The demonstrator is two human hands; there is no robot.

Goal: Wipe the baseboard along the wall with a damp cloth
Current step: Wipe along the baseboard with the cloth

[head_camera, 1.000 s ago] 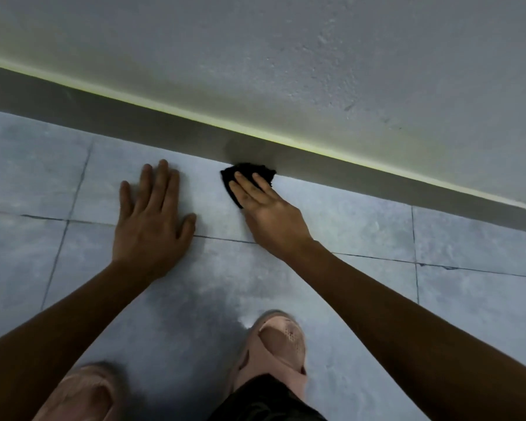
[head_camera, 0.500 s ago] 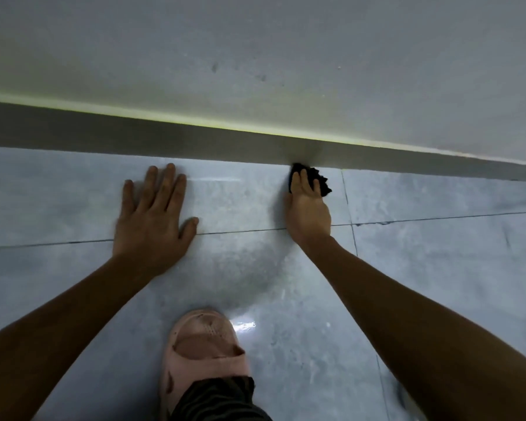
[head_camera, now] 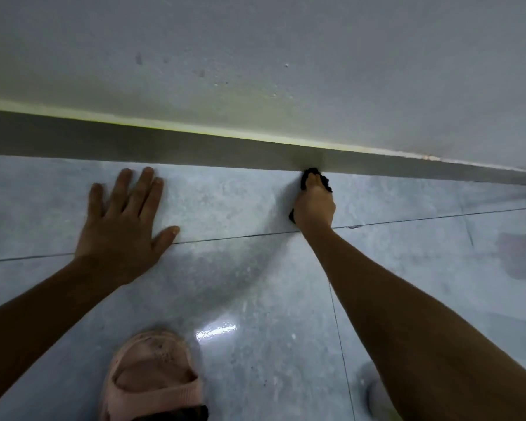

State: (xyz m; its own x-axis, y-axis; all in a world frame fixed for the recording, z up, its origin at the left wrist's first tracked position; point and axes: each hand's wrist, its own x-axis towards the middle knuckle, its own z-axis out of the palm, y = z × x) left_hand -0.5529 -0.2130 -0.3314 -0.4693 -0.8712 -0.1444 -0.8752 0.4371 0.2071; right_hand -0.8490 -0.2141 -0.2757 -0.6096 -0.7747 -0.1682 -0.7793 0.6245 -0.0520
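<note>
The right hand [head_camera: 315,208], fingers curled round the bunched black cloth [head_camera: 325,181], presses it to the foot of the grey baseboard [head_camera: 164,147], far and right of centre, while the left hand [head_camera: 122,226] braces flat and spread on the floor [head_camera: 255,299]. The baseboard runs long from left to right, its face toward the near side, so steady pressure along that line should serve best.

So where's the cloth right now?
Head view, right of centre: the black cloth is in the right hand, pressed against the bottom edge of the grey baseboard.
</note>
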